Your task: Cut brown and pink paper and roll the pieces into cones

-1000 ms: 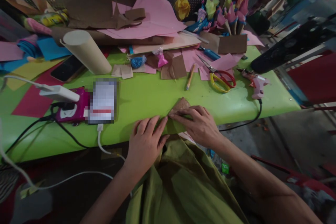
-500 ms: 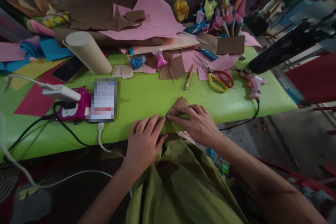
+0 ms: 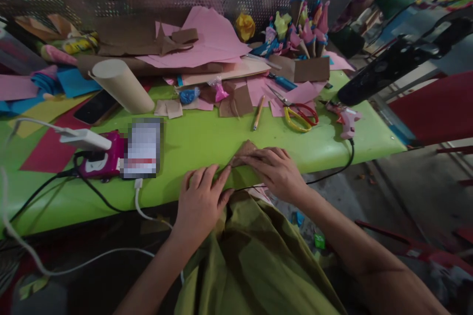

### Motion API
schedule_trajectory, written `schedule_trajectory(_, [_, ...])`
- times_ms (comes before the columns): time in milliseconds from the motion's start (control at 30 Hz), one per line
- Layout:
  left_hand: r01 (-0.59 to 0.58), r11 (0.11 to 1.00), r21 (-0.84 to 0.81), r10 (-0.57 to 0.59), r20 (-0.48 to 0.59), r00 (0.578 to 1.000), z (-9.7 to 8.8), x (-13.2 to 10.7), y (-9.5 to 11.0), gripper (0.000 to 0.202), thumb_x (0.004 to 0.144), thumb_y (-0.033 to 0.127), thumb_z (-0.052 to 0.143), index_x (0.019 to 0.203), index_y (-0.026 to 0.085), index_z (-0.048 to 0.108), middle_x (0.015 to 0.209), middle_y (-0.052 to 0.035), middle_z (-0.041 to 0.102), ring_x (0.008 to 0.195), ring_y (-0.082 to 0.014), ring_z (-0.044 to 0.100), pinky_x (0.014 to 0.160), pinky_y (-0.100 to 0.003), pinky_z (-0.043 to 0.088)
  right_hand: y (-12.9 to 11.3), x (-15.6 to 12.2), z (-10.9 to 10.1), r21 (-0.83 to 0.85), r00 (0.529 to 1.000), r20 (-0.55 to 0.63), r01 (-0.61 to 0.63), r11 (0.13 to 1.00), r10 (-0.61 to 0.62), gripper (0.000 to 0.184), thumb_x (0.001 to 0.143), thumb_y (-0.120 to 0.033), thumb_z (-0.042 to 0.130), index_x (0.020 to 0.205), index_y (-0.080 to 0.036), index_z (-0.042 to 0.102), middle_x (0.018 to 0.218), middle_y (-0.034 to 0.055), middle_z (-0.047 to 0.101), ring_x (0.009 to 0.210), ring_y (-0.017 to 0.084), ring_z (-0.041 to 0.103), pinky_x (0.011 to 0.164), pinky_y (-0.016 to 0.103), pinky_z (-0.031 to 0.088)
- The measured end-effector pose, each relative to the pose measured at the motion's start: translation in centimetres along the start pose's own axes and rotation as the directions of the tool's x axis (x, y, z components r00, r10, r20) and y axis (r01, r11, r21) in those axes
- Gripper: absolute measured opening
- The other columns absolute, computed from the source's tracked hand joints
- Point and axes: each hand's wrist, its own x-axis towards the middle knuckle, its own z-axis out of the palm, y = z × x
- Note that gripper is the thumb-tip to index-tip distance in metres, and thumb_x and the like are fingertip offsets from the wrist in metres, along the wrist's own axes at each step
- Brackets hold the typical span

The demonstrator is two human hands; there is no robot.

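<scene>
A small folded piece of brown paper (image 3: 247, 148) lies on the green bench top (image 3: 199, 142) near its front edge, its peak pointing away from me. My right hand (image 3: 275, 170) is closed over the paper, the fingers together and partly covering it. Beside it, my left hand (image 3: 203, 189) rests on the bench edge with fingers extended. Its index fingertip meets the paper's left corner, and the thumb points toward the right hand. The underside of the paper is hidden.
Scissors (image 3: 298, 117), a pencil (image 3: 259, 113) and a pink glue gun (image 3: 347, 120) lie beyond my hands. Left are a phone (image 3: 142, 147), a magenta power strip (image 3: 107, 160) and a cardboard tube (image 3: 123, 86). Pink paper sheets (image 3: 207, 39) and paper cones (image 3: 306, 34) stand behind.
The camera view has shifted, so the bench items sit slightly lower and farther left. Both hands keep nearly the same place at the paper; the right fingers have moved slightly on it.
</scene>
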Motion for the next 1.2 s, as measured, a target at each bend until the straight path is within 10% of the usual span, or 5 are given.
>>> schedule_trajectory(633, [0.113,0.988,-0.104,-0.106,0.072,0.992,0.6,4.1,0.3,0.049,0.095,0.035,0.059,0.139,0.015,0.057,0.119,-0.0154,0.066,0.112,-0.0335,0.056,0.093,-0.048,0.045,2.3,-0.8,-0.3,0.295,0.931,-0.255,-0.184,0.938,0.263,0.023,0.099,-0.023,0.053,0.113,-0.024,0.071,0.100,0.0091,0.071,0.097,0.025,0.065,0.086,0.042,0.051])
schedule_trajectory(1200, [0.145,0.963,-0.226,-0.133,0.069,0.989,2.1,6.0,0.5,0.024,0.088,0.025,0.071,0.111,0.022,0.064,0.104,-0.0068,0.068,0.103,-0.0265,0.062,0.087,-0.039,0.047,2.6,0.1,0.3,0.316,0.924,-0.152,-0.291,0.903,0.351,0.024,0.089,-0.030,0.068,0.112,-0.022,0.071,0.112,0.0109,0.068,0.103,0.028,0.060,0.091,0.043,0.045])
